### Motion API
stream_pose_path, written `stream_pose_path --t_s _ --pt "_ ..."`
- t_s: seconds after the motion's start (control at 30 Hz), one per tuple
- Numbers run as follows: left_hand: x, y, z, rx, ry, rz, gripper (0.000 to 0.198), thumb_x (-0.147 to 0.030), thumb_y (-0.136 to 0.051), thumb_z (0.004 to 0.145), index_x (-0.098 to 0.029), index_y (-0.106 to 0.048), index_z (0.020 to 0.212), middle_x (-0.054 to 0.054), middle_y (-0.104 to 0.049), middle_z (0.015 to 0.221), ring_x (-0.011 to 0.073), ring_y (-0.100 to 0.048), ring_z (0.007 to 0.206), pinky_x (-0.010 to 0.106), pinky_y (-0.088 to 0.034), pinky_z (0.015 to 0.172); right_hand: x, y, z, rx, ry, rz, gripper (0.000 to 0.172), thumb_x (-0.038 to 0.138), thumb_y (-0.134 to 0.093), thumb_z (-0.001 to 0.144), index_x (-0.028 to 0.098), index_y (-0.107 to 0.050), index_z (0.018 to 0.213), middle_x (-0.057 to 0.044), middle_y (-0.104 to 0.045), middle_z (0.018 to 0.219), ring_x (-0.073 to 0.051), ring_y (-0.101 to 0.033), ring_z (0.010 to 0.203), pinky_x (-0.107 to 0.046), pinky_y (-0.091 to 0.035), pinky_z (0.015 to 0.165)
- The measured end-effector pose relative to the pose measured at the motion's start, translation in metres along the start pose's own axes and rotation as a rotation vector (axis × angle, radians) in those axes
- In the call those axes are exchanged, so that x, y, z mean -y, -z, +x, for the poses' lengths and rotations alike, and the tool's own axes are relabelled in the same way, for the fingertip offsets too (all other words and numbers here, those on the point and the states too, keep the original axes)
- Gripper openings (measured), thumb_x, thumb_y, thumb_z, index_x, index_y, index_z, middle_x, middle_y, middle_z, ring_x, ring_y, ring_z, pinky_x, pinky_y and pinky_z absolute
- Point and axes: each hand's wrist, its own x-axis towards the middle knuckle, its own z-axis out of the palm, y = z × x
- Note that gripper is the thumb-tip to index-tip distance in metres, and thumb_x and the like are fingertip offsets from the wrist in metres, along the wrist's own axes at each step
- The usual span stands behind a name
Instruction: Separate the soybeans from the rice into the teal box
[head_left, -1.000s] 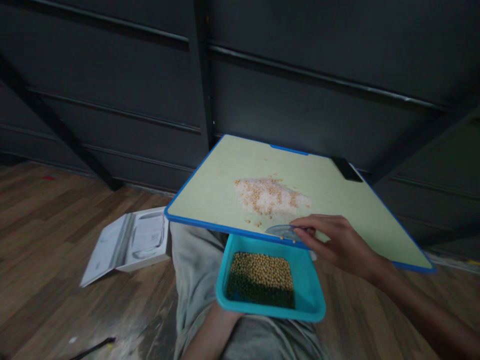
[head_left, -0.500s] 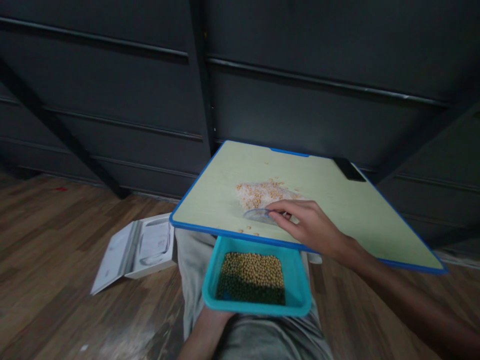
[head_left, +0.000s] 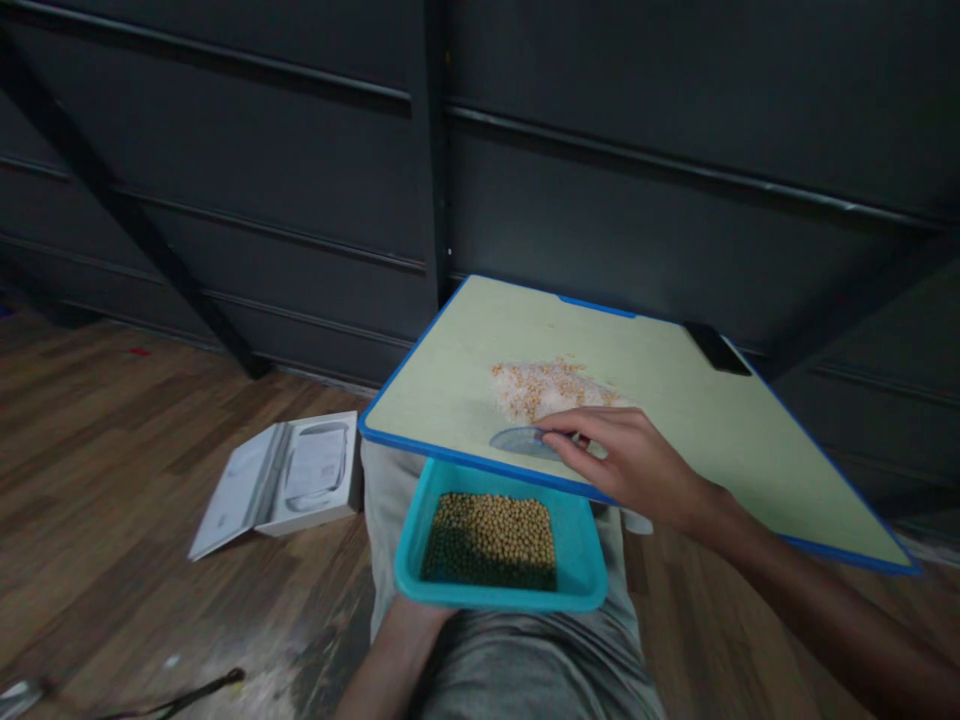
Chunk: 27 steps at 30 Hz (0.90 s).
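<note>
A pale green lap table with a blue rim [head_left: 720, 420] carries a heap of white grains mixed with yellow beans [head_left: 551, 390]. My right hand [head_left: 637, 465] rests on the table's near edge, fingers pinched on a small clear plastic disc [head_left: 517, 441] just in front of the heap. Under that edge a turquoise tray [head_left: 501, 590] holds a layer of yellow beans. My left hand [head_left: 409, 615] supports the tray from below; only the wrist and forearm show, the fingers are hidden by the tray.
An open white box with a clear insert [head_left: 289, 480] lies on the wooden floor to the left. A dark cable [head_left: 202, 688] trails at the lower left. A black object [head_left: 716, 348] sits at the table's far right corner. Dark wall panels stand behind.
My right hand moved the clear disc from the table's edge into the heap, then drew it back toward the near edge. The tray shifted slightly left. The loose beans by the edge are gone.
</note>
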Motion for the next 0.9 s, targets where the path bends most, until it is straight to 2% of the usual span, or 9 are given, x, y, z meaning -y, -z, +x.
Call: stream_pose_path --t_s 0.07,0.23,0.33,0.47,0.57,0.73,0.8,0.87,0.9 --pt "-0.002 -0.014 -0.007 -0.137 -0.013 -0.033 0.037 -0.017 -0.047 0.08 -0.021 -0.077 0.059 0.009 -0.073 0.056 0.03 -0.075 0.091 0.048 -0.053 0.096 -0.01 0.005 0.0 -0.044 -0.036 -0.019 0.022 0.03 -0.055 0.099 0.024 -0.07 0.114 -0.001 -0.077 0.109 -0.018 -0.072 0.097 -0.032 -0.052 0.088" --pt "0.002 -0.046 -0.02 -0.263 -0.016 -0.016 0.057 -0.016 -0.033 0.089 -0.021 -0.072 0.048 0.007 -0.07 0.049 0.0272 -0.075 0.072 0.048 -0.054 0.096 -0.032 0.011 0.005 -0.048 -0.138 -0.05 0.024 0.032 -0.053 0.099 0.023 -0.07 0.113 -0.004 -0.077 0.108 -0.02 -0.073 0.09 -0.033 -0.054 0.081" --pt "0.003 -0.06 -0.024 -0.326 -0.011 -0.077 0.055 -0.015 -0.035 0.088 -0.023 -0.07 0.046 0.004 -0.069 0.048 0.0263 -0.075 0.071 0.048 -0.054 0.096 -0.035 0.009 0.007 -0.032 -0.163 -0.052 0.025 0.034 -0.053 0.099 0.023 -0.071 0.113 -0.004 -0.078 0.106 -0.02 -0.073 0.086 -0.033 -0.053 0.078" --pt "0.0 -0.067 -0.026 -0.308 0.004 -0.297 0.046 -0.02 -0.04 0.086 -0.027 -0.074 0.055 0.001 -0.074 0.057 0.0258 -0.076 0.075 0.048 -0.052 0.098 -0.034 0.004 0.007 -0.045 -0.14 -0.015 0.022 0.031 -0.054 0.098 0.024 -0.071 0.112 -0.003 -0.077 0.107 -0.019 -0.073 0.088 -0.032 -0.053 0.078" --pt "-0.002 -0.071 -0.027 -0.298 -0.06 -0.286 0.047 -0.034 -0.041 0.089 -0.027 -0.075 0.058 0.001 -0.074 0.058 0.0258 -0.074 0.064 0.047 -0.054 0.095 -0.033 0.003 0.007 -0.055 -0.13 0.019 0.022 0.03 -0.056 0.097 0.024 -0.071 0.112 -0.002 -0.077 0.106 -0.018 -0.072 0.088 -0.031 -0.052 0.076" --pt "-0.001 -0.073 -0.028 -0.444 -0.109 -0.228 0.048 -0.025 -0.039 0.088 -0.031 -0.074 0.055 -0.003 -0.073 0.056 0.0216 -0.072 0.055 0.043 -0.057 0.091 -0.031 0.002 0.008 -0.035 -0.129 0.066 0.023 0.031 -0.056 0.097 0.024 -0.072 0.113 -0.002 -0.077 0.107 -0.018 -0.072 0.089 -0.03 -0.052 0.076" --pt "0.0 -0.064 -0.023 -0.33 -0.107 -0.236 0.047 -0.021 -0.04 0.085 -0.032 -0.073 0.053 -0.004 -0.072 0.053 0.0214 -0.073 0.058 0.042 -0.058 0.09 -0.029 0.001 0.009 -0.031 -0.125 0.075 0.023 0.031 -0.057 0.097 0.025 -0.072 0.113 -0.002 -0.077 0.108 -0.018 -0.071 0.091 -0.03 -0.052 0.077" --pt "0.0 -0.049 -0.016 0.02 -0.123 -0.16 0.037 -0.024 -0.045 0.084 -0.035 -0.078 0.071 -0.007 -0.078 0.073 0.0215 -0.076 0.074 0.043 -0.056 0.094 -0.027 0.001 0.008 -0.03 -0.12 0.079 0.023 0.031 -0.057 0.097 0.025 -0.071 0.114 -0.002 -0.077 0.109 -0.018 -0.071 0.092 -0.031 -0.052 0.079" --pt "0.0 -0.041 -0.012 0.087 -0.115 -0.145 0.033 -0.028 -0.048 0.083 -0.036 -0.079 0.073 -0.007 -0.078 0.075 0.0222 -0.076 0.076 0.043 -0.056 0.094 -0.026 0.0 0.008 -0.029 -0.117 0.08 0.023 0.031 -0.057 0.097 0.025 -0.072 0.114 -0.001 -0.077 0.109 -0.017 -0.071 0.092 -0.031 -0.052 0.079"
